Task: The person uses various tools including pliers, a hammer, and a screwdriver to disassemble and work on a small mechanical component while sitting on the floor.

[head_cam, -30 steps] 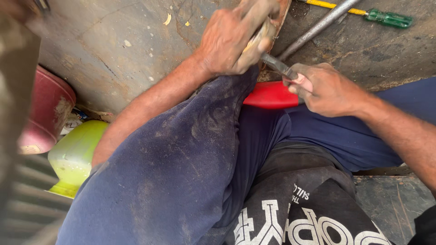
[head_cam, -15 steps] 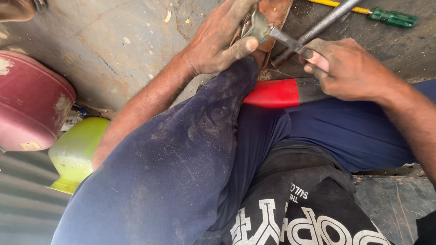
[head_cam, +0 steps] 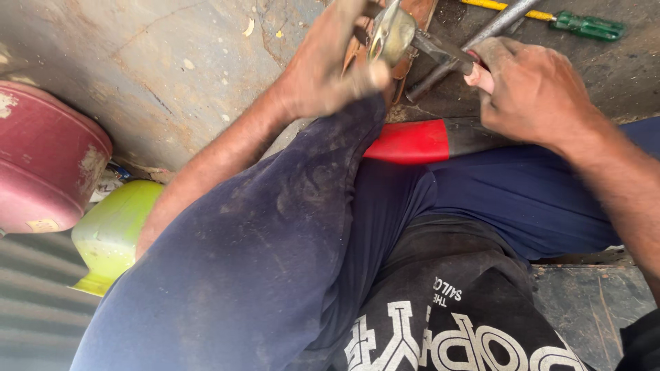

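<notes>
The left hand [head_cam: 323, 75] is clamping a dull metal piece [head_cam: 392, 31] at the top of the view, above the raised knee. The right hand [head_cam: 533, 89] is gripping a thin tool [head_cam: 443, 49] whose tip is touching that piece, near a grey rod [head_cam: 481, 34] on the concrete floor [head_cam: 172, 69].

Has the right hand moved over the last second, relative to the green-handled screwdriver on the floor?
Yes. The right hand has moved up in the head view, closer to the green-handled screwdriver, holding a dark tool.
</notes>
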